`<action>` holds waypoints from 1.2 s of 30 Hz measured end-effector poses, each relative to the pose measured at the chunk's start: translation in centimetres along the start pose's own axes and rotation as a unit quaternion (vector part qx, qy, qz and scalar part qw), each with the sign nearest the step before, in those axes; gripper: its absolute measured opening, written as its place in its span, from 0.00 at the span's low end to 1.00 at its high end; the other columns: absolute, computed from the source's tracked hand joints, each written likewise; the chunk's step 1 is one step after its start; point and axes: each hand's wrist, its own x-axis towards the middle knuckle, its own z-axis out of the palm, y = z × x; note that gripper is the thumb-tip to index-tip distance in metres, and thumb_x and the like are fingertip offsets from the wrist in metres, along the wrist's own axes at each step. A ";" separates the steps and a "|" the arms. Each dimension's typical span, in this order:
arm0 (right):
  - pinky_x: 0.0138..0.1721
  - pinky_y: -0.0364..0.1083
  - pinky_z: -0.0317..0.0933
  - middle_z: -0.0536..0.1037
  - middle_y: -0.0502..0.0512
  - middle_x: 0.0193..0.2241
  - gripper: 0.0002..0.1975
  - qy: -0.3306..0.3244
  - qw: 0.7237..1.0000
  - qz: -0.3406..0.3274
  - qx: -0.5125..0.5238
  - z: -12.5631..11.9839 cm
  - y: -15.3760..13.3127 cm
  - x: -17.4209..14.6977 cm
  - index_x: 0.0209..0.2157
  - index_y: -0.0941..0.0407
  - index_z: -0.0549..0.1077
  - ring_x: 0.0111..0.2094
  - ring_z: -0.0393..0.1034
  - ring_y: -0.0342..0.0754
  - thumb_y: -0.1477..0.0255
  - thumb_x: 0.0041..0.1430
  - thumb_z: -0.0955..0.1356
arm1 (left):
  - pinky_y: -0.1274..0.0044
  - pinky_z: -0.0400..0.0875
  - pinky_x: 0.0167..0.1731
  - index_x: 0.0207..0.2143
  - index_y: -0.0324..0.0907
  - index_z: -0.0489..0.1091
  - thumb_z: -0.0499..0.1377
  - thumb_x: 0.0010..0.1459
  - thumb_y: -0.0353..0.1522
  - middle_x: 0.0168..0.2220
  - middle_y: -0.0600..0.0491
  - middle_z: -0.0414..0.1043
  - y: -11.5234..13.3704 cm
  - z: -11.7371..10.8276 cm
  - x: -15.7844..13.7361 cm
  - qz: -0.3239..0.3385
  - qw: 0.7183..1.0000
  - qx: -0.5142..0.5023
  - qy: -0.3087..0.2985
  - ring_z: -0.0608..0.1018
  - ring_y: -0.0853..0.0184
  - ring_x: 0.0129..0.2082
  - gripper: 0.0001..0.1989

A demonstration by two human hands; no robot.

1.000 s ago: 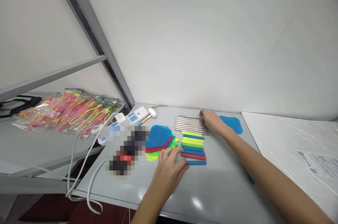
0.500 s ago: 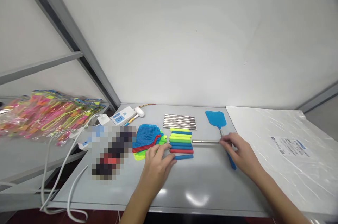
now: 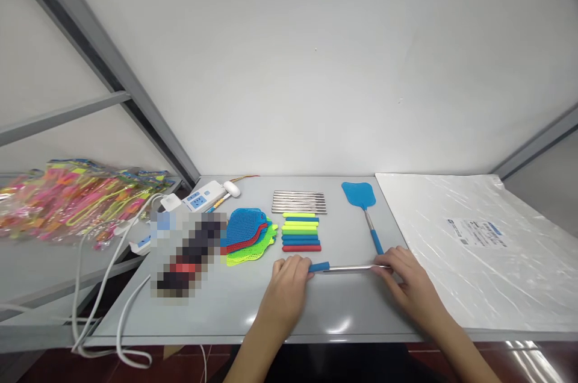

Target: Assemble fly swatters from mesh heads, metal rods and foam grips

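My left hand (image 3: 289, 288) is closed around a blue handle sleeve (image 3: 320, 267). My right hand (image 3: 400, 274) pinches a silver metal rod (image 3: 350, 268), whose left end meets the sleeve's right end; how far it goes in is hidden. Beyond my hands lies a row of coloured handle sleeves (image 3: 300, 237), yellow, green, blue and red. Several metal rods (image 3: 298, 202) lie side by side behind them. A blue fly swatter (image 3: 360, 194) with a metal shaft and blue handle rests near my right hand. Left of the sleeves, blue, red and green mesh swatter heads (image 3: 245, 227) overlap in a stack.
A power strip (image 3: 205, 195) and a white rounded device (image 3: 232, 189) sit at the back left. White cables (image 3: 118, 305) hang over the left edge. Bagged colourful items (image 3: 90, 199) fill the left shelf. A plastic-wrapped white sheet (image 3: 456, 274) covers the right side. A blurred patch hides something at left.
My left hand has taken the nearest blue sleeve from the row and moved it toward the front edge. My right hand has brought the rod nearer, and its end now meets the sleeve.
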 end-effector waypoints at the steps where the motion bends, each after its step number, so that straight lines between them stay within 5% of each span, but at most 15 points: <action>1: 0.33 0.50 0.57 0.69 0.52 0.27 0.05 0.010 1.000 -0.002 0.003 -0.3 -0.2 0.0 0.35 0.52 0.68 0.30 0.63 0.49 0.70 0.65 0.63 | 0.71 0.63 0.35 0.41 0.41 0.66 0.46 0.66 0.25 0.33 0.52 0.69 -0.1 -0.1 -0.1 0.003 1.000 -0.006 0.002 0.68 0.65 0.32 0.10; 10: 0.33 0.50 0.56 0.69 0.52 0.25 0.02 0.053 0.998 -0.014 0.011 -2.0 -1.2 0.4 0.35 0.52 0.69 0.29 0.62 0.49 0.71 0.64 0.65 | 0.75 0.63 0.29 0.40 0.42 0.67 0.45 0.68 0.33 0.30 0.51 0.66 -0.4 -0.8 -0.3 0.027 0.999 0.006 0.038 0.68 0.65 0.30 0.12; 23: 0.32 0.49 0.58 0.71 0.52 0.27 0.05 -0.001 1.000 -0.026 0.001 -2.1 -0.9 0.8 0.37 0.51 0.71 0.29 0.64 0.48 0.71 0.65 0.63 | 0.75 0.61 0.29 0.38 0.43 0.69 0.46 0.68 0.34 0.29 0.52 0.66 -0.4 -1.1 -0.1 0.043 0.998 0.007 0.045 0.68 0.65 0.29 0.13; 36: 0.34 0.48 0.56 0.72 0.54 0.30 0.06 -0.084 0.991 -0.095 -0.033 0.3 -4.9 2.7 0.37 0.55 0.70 0.32 0.62 0.49 0.70 0.66 0.62 | 0.74 0.54 0.26 0.34 0.42 0.68 0.46 0.68 0.33 0.24 0.54 0.66 0.6 -1.5 -0.1 0.102 0.993 0.036 0.039 0.65 0.66 0.24 0.13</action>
